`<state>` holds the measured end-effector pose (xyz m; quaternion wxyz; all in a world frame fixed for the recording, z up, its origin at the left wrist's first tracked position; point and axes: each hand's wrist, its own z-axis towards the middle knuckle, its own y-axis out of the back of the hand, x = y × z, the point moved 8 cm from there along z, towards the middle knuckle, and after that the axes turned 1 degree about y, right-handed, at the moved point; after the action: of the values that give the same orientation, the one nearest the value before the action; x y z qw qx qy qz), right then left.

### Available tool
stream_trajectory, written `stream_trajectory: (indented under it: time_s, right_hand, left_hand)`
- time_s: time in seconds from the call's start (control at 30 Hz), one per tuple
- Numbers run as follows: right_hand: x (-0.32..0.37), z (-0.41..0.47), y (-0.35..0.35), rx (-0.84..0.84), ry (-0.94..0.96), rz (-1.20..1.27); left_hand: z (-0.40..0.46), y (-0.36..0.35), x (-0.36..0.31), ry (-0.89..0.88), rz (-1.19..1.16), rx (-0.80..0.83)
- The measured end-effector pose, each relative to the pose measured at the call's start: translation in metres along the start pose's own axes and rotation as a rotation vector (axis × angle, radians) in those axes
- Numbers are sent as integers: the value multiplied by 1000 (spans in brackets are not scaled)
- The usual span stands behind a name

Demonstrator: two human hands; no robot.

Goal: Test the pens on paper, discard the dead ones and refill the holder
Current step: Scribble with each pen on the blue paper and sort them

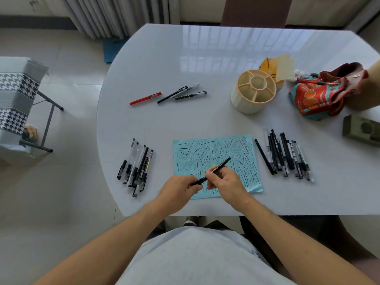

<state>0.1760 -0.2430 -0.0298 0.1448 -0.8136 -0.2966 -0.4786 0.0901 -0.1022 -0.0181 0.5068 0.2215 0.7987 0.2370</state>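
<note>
A black pen (221, 164) is held slantwise over the light blue paper (216, 153), which is covered in scribbled strokes. My right hand (224, 183) grips the pen's middle, and my left hand (177, 191) pinches its lower end. Several pens (136, 167) lie in a bundle left of the paper. A larger row of pens (285, 156) lies to its right. Farther back rest a red pen (145, 98) and three black-and-clear pens (183, 93). The cream holder (251, 92) with its compartments stands empty at the back right.
A red patterned cloth pouch (324, 93) and a yellow packet (275, 66) sit behind the holder. A green box (362, 129) lies at the right edge. The white table's (164, 64) rounded edge curves on the left, with a houndstooth chair (16, 103) beyond it.
</note>
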Motion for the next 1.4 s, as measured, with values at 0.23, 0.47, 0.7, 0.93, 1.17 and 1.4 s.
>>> stream_trajectory:
  time_s: [0.23, 0.47, 0.7, 0.93, 1.17, 1.4]
  right_hand:
    - [17, 49, 150, -331, -147, -873]
    - [5, 61, 180, -375, -146, -1213]
    - [63, 87, 136, -494, 43, -1166]
    - [151, 196, 2, -248, 262, -1083]
    - [154, 264, -49, -81, 124, -1561]
    - [134, 236, -57, 20, 170, -1707]
  left_hand:
    - [4, 19, 26, -43, 212, -124]
    - [-13, 14, 46, -138, 429, -110]
    - [-7, 13, 60, -98, 399, -73]
    - [-6, 10, 70, -95, 416, -1]
    - [-6, 12, 70, -105, 396, 15]
    - [-8, 13, 72, -126, 365, 52]
